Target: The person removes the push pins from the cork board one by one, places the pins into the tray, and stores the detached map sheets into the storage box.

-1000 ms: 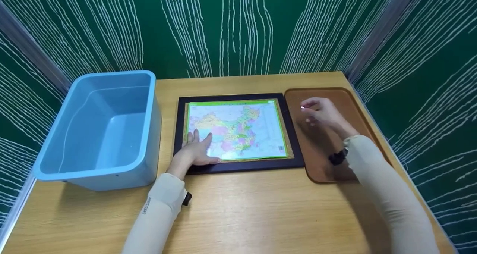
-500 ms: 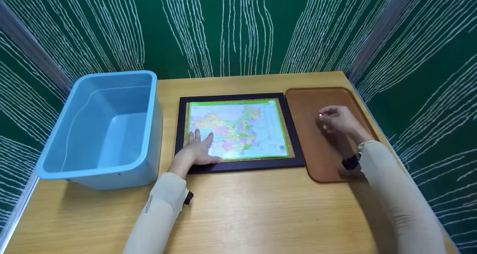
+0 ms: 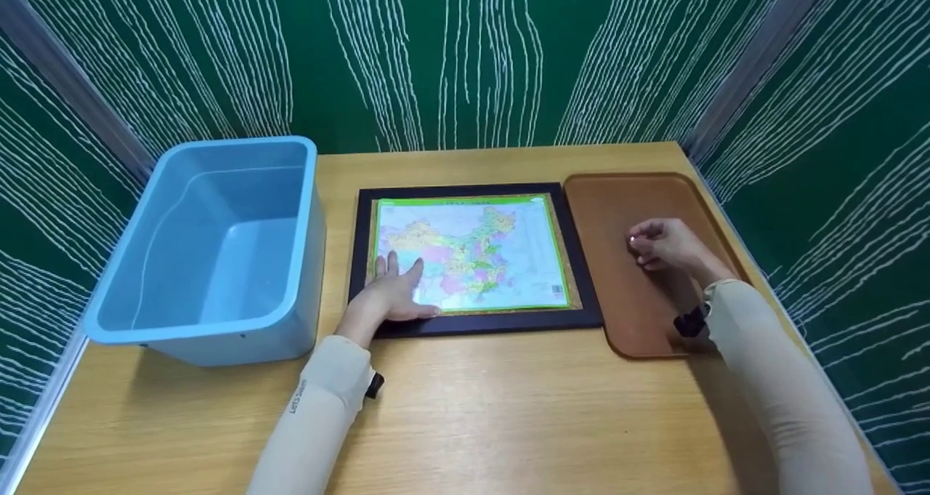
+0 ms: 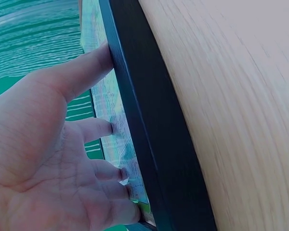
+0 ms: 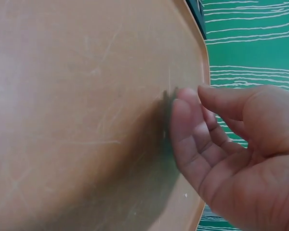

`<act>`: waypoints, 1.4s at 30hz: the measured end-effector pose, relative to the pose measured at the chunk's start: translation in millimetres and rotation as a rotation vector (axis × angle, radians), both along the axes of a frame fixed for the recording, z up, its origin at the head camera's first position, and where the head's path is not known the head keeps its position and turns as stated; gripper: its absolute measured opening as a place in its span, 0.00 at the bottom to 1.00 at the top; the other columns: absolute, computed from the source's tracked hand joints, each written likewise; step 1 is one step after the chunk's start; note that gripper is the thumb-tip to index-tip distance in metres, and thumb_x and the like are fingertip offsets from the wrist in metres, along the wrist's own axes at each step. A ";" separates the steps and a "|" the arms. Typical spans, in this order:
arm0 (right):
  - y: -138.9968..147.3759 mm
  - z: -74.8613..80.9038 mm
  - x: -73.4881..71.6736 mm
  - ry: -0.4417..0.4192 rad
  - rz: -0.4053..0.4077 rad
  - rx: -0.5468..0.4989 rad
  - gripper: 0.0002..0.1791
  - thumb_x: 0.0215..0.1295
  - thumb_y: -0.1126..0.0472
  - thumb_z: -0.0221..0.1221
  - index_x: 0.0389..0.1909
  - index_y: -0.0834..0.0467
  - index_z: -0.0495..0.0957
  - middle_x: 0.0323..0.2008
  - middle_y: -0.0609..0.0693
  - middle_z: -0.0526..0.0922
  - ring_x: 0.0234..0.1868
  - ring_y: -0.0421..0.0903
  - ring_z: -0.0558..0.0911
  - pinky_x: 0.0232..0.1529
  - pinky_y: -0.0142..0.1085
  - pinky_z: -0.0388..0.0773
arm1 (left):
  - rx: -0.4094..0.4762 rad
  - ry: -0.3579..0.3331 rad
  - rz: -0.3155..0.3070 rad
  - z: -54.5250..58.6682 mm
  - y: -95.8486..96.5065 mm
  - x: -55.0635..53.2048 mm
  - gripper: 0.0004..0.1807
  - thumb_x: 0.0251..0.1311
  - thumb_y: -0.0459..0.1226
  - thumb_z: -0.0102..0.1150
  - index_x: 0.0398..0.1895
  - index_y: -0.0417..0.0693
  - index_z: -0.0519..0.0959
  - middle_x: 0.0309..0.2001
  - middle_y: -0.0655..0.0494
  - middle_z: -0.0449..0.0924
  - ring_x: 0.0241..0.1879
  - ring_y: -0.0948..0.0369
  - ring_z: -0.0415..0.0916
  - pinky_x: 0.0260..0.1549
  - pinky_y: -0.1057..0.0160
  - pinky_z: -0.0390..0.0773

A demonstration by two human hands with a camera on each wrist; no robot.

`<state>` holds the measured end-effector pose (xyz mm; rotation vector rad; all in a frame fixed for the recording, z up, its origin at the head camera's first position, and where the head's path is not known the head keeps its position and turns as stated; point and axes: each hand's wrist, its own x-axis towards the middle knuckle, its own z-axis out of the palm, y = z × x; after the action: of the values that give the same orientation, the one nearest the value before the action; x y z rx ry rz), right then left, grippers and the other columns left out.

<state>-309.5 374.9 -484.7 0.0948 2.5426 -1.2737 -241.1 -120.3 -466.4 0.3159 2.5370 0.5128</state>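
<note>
In the head view, a colourful printed map [image 3: 472, 255] with a green border lies over cork [image 3: 575, 299] inside a black frame [image 3: 494, 323]. My left hand [image 3: 392, 296] rests with spread fingers on the map's lower left, its thumb at the frame's bottom edge; the left wrist view shows that thumb [image 4: 94, 67] against the black rim. Over the brown tray [image 3: 617, 320], my right hand [image 3: 668, 244] bends its fingers, thumb close to the index fingertip. A tiny bright glint sits at those fingertips; whether it is a held object or a nail is unclear.
A blue plastic tub [image 3: 311, 248] stands on the left of the wooden table [image 3: 508, 408]. The tray lies against the frame's right side. Green walls [image 3: 501, 59] with white lines enclose the back and sides. A tiny pale speck [image 5: 185, 196] shows on the tray.
My right hand has moved right and toward me, from the tray's left part to its middle, and sits lower over it. My left hand stays on the map. The view has shifted slightly.
</note>
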 end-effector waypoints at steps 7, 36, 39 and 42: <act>1.9 -4.9 -4.6 -0.067 -0.008 -0.040 0.15 0.76 0.64 0.56 0.57 0.67 0.74 0.40 0.56 0.82 0.35 0.46 0.82 0.37 0.38 0.85 | 0.006 -0.001 0.007 -0.3 -3.1 2.7 0.55 0.64 0.61 0.61 0.83 0.52 0.42 0.78 0.31 0.21 0.76 0.37 0.18 0.73 0.36 0.35; 3.8 1.3 -5.1 -0.111 -0.001 0.004 0.19 0.76 0.58 0.58 0.59 0.65 0.73 0.47 0.58 0.79 0.39 0.49 0.81 0.41 0.37 0.84 | -0.011 0.016 -0.002 2.2 -0.2 -0.9 0.55 0.63 0.63 0.61 0.83 0.53 0.43 0.79 0.32 0.23 0.77 0.36 0.20 0.73 0.37 0.37; 3.3 0.8 -4.7 -0.110 0.005 0.016 0.19 0.76 0.57 0.58 0.60 0.64 0.73 0.49 0.60 0.78 0.41 0.50 0.81 0.41 0.38 0.84 | -0.008 0.018 -0.006 1.1 -0.5 -0.9 0.55 0.63 0.63 0.61 0.83 0.53 0.43 0.79 0.32 0.23 0.77 0.36 0.20 0.73 0.37 0.37; 2.9 -0.1 -5.2 -0.108 0.024 0.025 0.20 0.76 0.56 0.58 0.60 0.64 0.73 0.48 0.60 0.77 0.41 0.51 0.80 0.41 0.38 0.84 | -0.002 0.019 -0.002 -0.4 -1.0 0.0 0.56 0.63 0.63 0.61 0.83 0.53 0.43 0.79 0.32 0.23 0.77 0.36 0.20 0.73 0.37 0.37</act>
<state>-314.7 377.8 -484.7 0.1346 2.4606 -1.1955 -241.2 -121.3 -466.9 0.3247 2.5553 0.5088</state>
